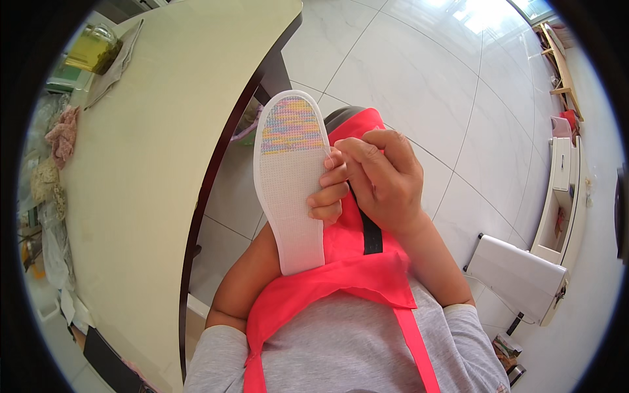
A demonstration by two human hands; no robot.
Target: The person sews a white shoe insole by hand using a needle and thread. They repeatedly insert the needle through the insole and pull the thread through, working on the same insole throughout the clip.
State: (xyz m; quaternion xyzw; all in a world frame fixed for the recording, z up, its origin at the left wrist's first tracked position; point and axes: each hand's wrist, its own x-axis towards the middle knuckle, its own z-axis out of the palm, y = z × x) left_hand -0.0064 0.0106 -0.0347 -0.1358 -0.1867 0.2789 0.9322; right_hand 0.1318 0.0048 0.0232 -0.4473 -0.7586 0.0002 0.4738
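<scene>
A white insole (297, 196) is held upright in front of my apron. Rows of pink, yellow and blue stitching (292, 125) cover its rounded top part, while the mesh below is plain white. My left hand (330, 189) grips the insole from behind, its fingers curled over the right edge; the palm is hidden. Close beside that edge, my right hand (388, 182) has its thumb and forefinger pinched together at a fine pale thread (330, 156) by the end of the stitched rows. Whether a needle is between those fingertips cannot be seen.
A pale table (132, 196) with a dark edge stands at my left. It bears a glass jug (93, 49) of yellow liquid, a pink cloth (63, 135) and plastic bags (51, 236). A white heater-like appliance (516, 275) and a low cabinet (560, 196) stand at right.
</scene>
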